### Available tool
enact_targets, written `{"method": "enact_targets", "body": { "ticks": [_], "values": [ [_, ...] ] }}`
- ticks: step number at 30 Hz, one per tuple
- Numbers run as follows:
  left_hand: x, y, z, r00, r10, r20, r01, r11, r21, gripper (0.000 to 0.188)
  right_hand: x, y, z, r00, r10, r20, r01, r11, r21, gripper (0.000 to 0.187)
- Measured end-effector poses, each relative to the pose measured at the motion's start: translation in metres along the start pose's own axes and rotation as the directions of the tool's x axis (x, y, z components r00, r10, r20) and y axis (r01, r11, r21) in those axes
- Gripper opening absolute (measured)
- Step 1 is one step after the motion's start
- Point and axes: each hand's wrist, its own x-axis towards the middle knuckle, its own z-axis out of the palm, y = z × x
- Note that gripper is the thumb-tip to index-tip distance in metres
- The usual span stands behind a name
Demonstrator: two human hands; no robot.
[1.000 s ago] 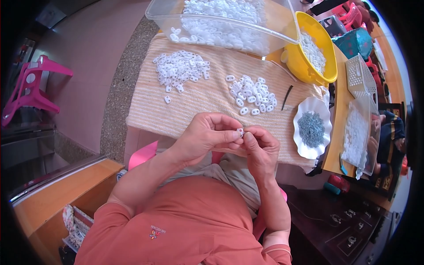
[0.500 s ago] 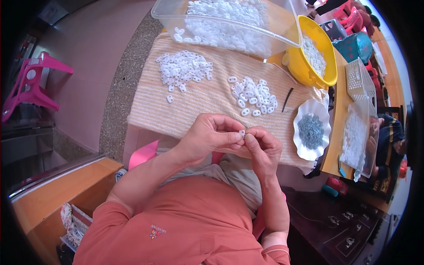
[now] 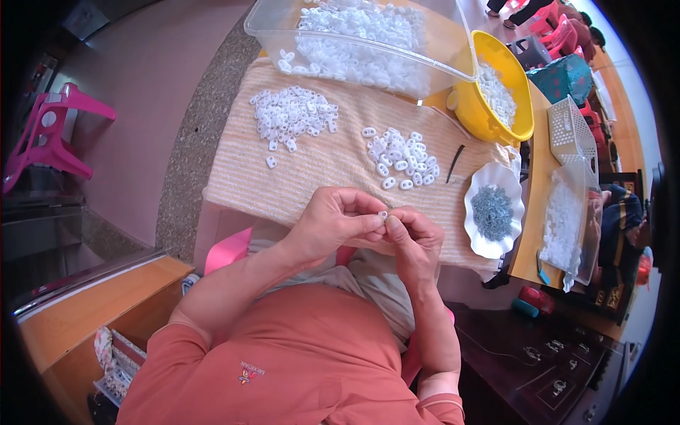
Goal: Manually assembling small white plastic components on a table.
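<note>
Over the near edge of the cloth-covered table, my left hand (image 3: pixel 334 221) pinches a small white plastic piece (image 3: pixel 383 214) between thumb and fingertips. Closed in a pinch, my right hand (image 3: pixel 419 244) meets it at the same piece; the fingertips hide most of it. Beyond my hands lies a loose heap of white oval two-hole pieces (image 3: pixel 401 160). Farther left is a bigger heap of small white plastic parts (image 3: pixel 292 117). On the right stands a white wavy-rimmed dish (image 3: pixel 476 242) holding many small grey-blue metal-looking bits (image 3: pixel 493 211).
A clear plastic bin (image 3: pixel 354 37) of white parts stands at the back, beside a yellow basin (image 3: pixel 525 99) of more. A thin black strip (image 3: pixel 455 163) lies on the cloth. Farther right are a clear tray (image 3: pixel 584 248) and a person's arm (image 3: pixel 602 212). A pink stool (image 3: pixel 53 134) stands left.
Both hands keep the same pinch on the small white piece. The table and its contents appear shifted slightly left in the view, as do my hands.
</note>
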Motion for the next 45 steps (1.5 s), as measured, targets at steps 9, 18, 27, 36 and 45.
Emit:
{"method": "enact_targets", "body": {
  "ticks": [9,18,27,36,45],
  "values": [
    [0.003,-0.003,-0.004,1.0,0.021,0.01,-0.021,1.0,0.016,0.016,0.004,0.009,-0.008,1.0,-0.023,-0.016,0.019,0.974,-0.227,0.017],
    [0.002,0.001,-0.004,1.0,0.0,0.013,0.0,0.999,-0.043,0.016,0.006,0.014,-0.015,0.997,-0.07,0.013,0.071,0.971,-0.228,0.016],
    [0.003,0.001,-0.003,0.999,-0.033,0.021,0.035,0.996,-0.079,0.015,0.009,0.013,-0.019,0.992,-0.112,0.056,0.124,0.931,-0.344,0.016],
    [0.003,-0.002,-0.005,0.999,-0.029,0.034,0.031,0.997,-0.066,0.017,0.006,0.011,-0.014,0.997,0.034,-0.074,-0.054,0.957,-0.285,0.019],
    [0.004,-0.003,-0.004,0.999,-0.024,0.031,0.026,0.998,-0.058,0.016,0.007,0.011,-0.014,0.999,0.008,-0.049,-0.023,0.949,-0.313,0.018]
  ]
}}
